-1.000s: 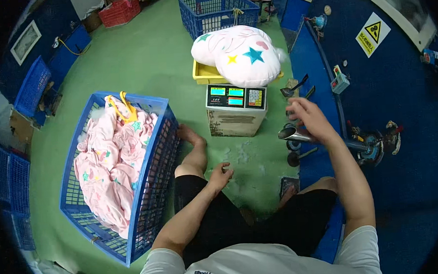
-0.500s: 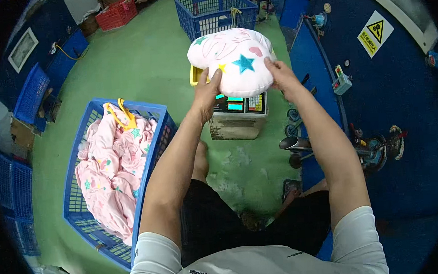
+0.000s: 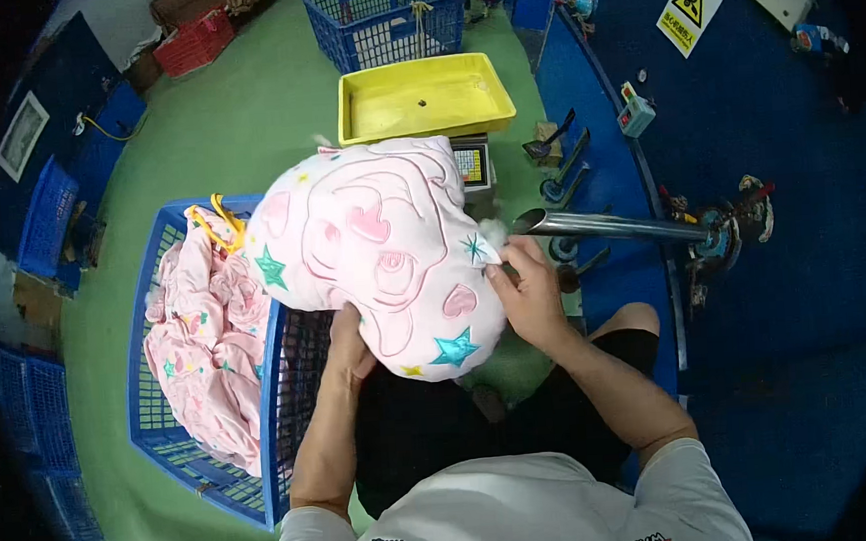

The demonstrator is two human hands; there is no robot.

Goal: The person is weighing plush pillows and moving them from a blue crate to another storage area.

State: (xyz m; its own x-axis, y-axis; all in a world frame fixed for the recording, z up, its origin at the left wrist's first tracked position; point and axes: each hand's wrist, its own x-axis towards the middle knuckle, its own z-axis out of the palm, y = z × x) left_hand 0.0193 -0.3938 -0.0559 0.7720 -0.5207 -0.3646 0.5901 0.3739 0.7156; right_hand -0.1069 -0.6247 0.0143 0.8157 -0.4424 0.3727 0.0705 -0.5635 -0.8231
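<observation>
A plump, pale pink stuffed cushion with embroidered hearts and teal stars is held up in front of me. My left hand grips its lower edge from beneath, partly hidden by the fabric. With thumb and fingers, my right hand pinches the cloth at the right edge. White stuffing sticks out there, just beside the slanted mouth of a steel tube. Tube and cushion look close together; whether they touch I cannot tell.
A yellow tray sits on a scale beyond the cushion. To the left, a blue basket holds pink covers. Farther off stand a blue crate and a red basket. A blue machine wall with a switch box runs along the right.
The cushion has come off the yellow tray towards me and been turned, exposing the tray. My right hand has moved from its side to the edge with stuffing, near the steel tube.
</observation>
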